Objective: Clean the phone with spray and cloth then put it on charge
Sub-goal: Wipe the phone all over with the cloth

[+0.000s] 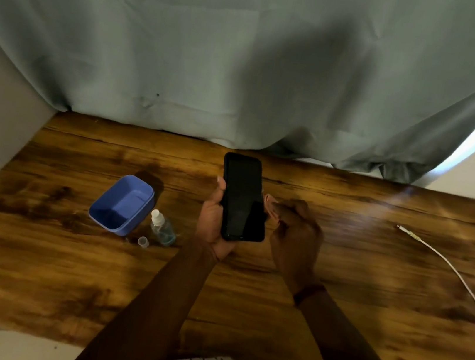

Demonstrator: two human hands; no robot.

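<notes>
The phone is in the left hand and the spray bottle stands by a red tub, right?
Not quite: the head view shows the tub is blue, not red. The left hand holds the phone; the spray bottle stands beside the tub.

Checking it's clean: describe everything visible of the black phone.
The black rectangular smartphone, in a dark case, shows a dark glossy screen. It is held nearly upright above the brown wooden table in the grip of the left hand, thumb on its left edge. Nothing is plugged in. The blurred right hand is beside its right edge; contact unclear.
</notes>
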